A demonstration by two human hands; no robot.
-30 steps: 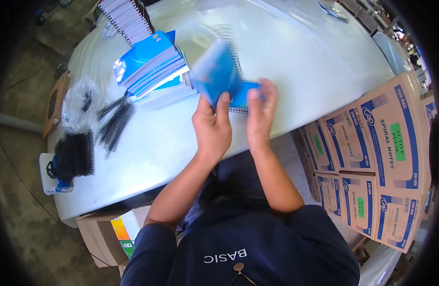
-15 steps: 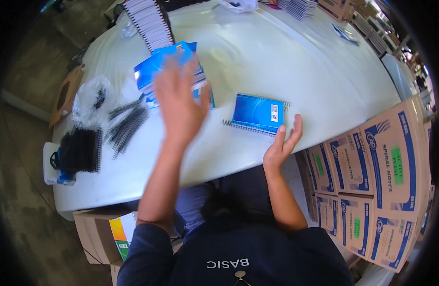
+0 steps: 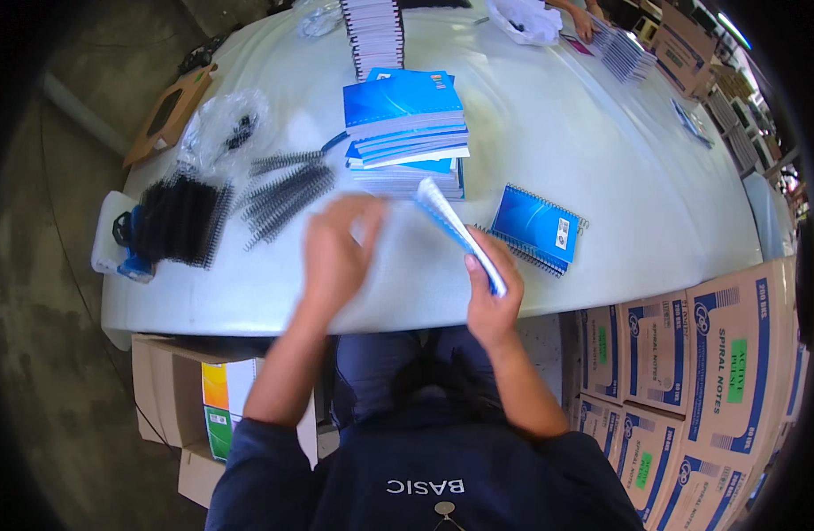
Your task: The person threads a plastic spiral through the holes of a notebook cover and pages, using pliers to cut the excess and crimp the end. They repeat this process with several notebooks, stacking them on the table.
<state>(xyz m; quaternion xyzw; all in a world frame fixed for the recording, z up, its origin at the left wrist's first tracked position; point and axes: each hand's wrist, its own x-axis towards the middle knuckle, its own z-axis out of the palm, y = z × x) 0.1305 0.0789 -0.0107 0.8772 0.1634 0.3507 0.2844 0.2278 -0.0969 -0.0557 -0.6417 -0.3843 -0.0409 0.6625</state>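
Observation:
My right hand [image 3: 495, 296] grips a thin blue-covered notebook [image 3: 456, 232], held up edge-on with its white pages showing; I see no coil on it. My left hand [image 3: 336, 252] is off the table surface, slightly blurred, thumb apart from the fingers and nothing visible in it. Left of that hand lie loose black spiral coils [image 3: 287, 199]. Beyond my hands stands a stack of blue-covered notebooks [image 3: 405, 119], its layers unevenly turned. To the right of my right hand lie blue notebooks with spiral coils [image 3: 535, 221], one on another.
At the left are a dense bundle of black coils [image 3: 179, 219], a white container [image 3: 111, 232] and a clear plastic bag [image 3: 217, 133]. Bound books [image 3: 372, 40] stand in a tall row behind. Cartons [image 3: 734, 354] are piled at the right. Another person's hand [image 3: 584, 25] shows far off.
My left hand has come back from the blue stack toward the near left. My right hand, formerly empty beside the coiled notebooks, now holds a thin notebook. The whole view has shifted.

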